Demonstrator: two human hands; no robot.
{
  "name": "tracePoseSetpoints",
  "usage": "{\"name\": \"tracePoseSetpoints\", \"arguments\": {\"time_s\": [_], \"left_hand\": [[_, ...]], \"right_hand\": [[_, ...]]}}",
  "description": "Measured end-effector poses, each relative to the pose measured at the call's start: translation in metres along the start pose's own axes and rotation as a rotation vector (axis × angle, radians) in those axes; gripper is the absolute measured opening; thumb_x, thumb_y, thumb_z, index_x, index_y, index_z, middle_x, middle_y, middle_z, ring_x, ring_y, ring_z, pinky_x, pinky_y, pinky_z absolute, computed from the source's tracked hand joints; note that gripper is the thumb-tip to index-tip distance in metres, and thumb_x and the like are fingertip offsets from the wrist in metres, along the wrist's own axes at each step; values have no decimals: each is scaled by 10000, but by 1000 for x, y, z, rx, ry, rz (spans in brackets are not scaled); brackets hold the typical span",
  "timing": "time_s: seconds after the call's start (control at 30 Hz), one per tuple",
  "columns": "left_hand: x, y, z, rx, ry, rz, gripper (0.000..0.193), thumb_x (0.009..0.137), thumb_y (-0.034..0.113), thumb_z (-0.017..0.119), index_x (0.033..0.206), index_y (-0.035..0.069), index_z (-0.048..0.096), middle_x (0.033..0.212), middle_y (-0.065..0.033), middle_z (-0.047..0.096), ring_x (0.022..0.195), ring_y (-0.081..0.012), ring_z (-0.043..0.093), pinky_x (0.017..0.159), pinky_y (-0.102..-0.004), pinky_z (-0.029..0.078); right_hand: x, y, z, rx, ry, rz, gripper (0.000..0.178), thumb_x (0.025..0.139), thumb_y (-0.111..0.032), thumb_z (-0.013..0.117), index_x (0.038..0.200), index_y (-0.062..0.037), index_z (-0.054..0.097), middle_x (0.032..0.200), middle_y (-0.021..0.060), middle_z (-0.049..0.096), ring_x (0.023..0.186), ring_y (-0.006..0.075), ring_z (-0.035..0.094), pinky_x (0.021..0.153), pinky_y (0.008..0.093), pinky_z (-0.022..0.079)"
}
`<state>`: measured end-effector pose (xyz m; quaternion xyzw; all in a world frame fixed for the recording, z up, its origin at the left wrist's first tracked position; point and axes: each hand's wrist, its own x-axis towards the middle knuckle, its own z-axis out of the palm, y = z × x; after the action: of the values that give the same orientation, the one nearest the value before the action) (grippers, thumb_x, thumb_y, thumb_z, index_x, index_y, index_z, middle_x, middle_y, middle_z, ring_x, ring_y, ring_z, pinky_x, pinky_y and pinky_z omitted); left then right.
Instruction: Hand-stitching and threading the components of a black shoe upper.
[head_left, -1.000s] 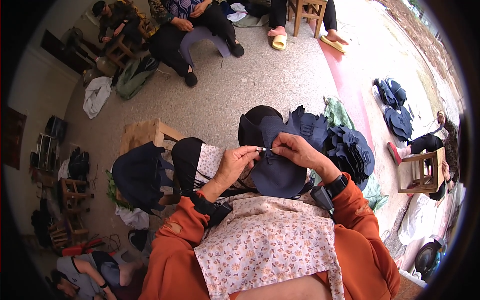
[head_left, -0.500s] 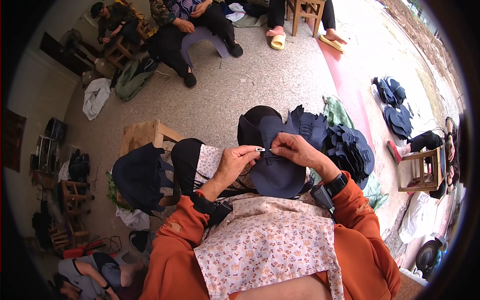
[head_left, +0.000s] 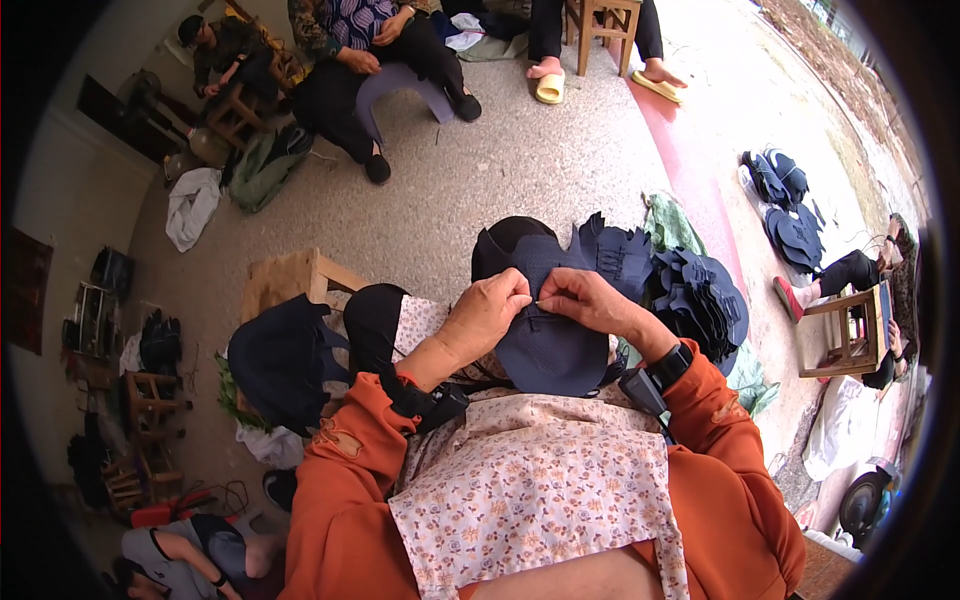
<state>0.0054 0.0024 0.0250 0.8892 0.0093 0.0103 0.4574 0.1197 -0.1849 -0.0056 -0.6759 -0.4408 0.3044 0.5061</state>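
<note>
Over my lap lies a dark blue shoe upper [head_left: 552, 355] of perforated fabric, with lacing along its middle. Just above it, my left hand [head_left: 487, 312] is closed in a pinch; whatever its fingers hold is hidden. Close beside it, my right hand [head_left: 590, 300] pinches too, thumb against forefinger, with a tiny pale speck at the tips that is too small to name. The fingertips of both hands nearly meet over the laced part. A stack of similar dark blue uppers [head_left: 700, 305] rests to the right, partly behind my right wrist.
A wooden stool [head_left: 290, 275] stands left of my lap, with a dark blue piece [head_left: 285, 350] near it. More blue pieces [head_left: 795, 235] lie on the ground at the right. Several people sit around, one on a purple stool [head_left: 400, 90]. A green sack [head_left: 675, 222] lies beyond the stack.
My left hand has turned and drawn its fingers in; the small pale slotted object that showed at its fingertips is now out of sight. My right hand stays almost in place.
</note>
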Motion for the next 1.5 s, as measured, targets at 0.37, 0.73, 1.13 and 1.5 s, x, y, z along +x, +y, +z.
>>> {"name": "tracePoseSetpoints", "arguments": {"time_s": [0.37,0.73,1.13,1.5], "left_hand": [[19,24,-18,-63,38,33,104,883,114,651,935,27,626,1038,-67,623,926,-145,600,786,-290,475],[-14,-74,-54,-791,-51,-718,259,901,335,690,988,93,658,904,-13,663,805,-124,607,651,-270,474],[-18,-64,-23,-592,-202,-528,202,806,190,791,807,11,697,689,-38,670,517,-77,587,428,-181,443],[-22,-59,-15,-680,-146,-532,213,827,197,770,808,1,688,708,-45,674,521,-78,583,444,-192,472]], "right_hand": [[0,6,0,75,-1,-11,124,921,-140,651,922,-21,617,807,14,609,772,80,542,692,252,463],[-3,19,-2,232,-16,12,101,934,-109,631,939,-11,610,838,-4,618,808,52,531,721,224,459],[-26,15,-74,-361,112,-45,57,839,-32,674,878,-24,635,796,79,610,744,198,609,649,320,486],[-34,52,-102,664,982,136,196,981,-284,568,890,-113,534,591,-77,395,420,14,310,362,206,206]]}}
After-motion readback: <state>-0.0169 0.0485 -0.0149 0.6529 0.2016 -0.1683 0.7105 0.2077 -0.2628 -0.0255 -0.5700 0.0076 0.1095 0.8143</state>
